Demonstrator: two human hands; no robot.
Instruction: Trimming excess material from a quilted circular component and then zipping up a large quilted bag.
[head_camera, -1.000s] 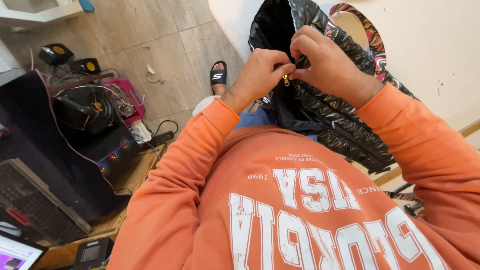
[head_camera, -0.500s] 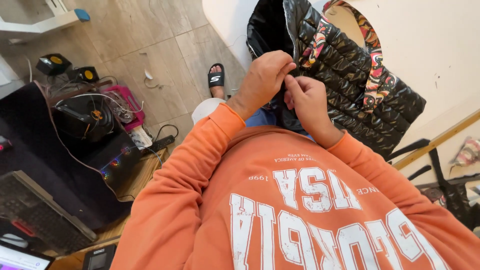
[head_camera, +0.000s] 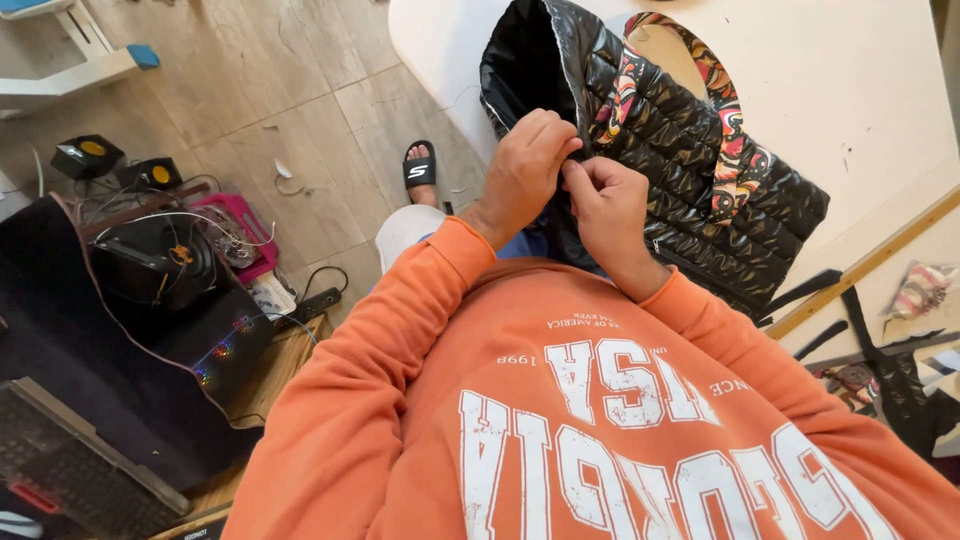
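Both hands meet at the near edge of a glossy black quilted bag: the left hand and right hand pinch its rim between closed fingertips. The bag, with patterned straps, lies on the white table, overhanging its near edge. An orange sweatshirt fills the foreground.

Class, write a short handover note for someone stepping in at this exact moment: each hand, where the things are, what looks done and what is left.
Left hand: grip pinched on the edge of the black quilted bag.
Right hand: fingertips pinching the same edge, right beside the left.
The bag lies on the white table, its patterned strap on top.
Done: cannot tell; whatever the fingers pinch is hidden.
Left: the work at that edge is in hand, both hands on it.
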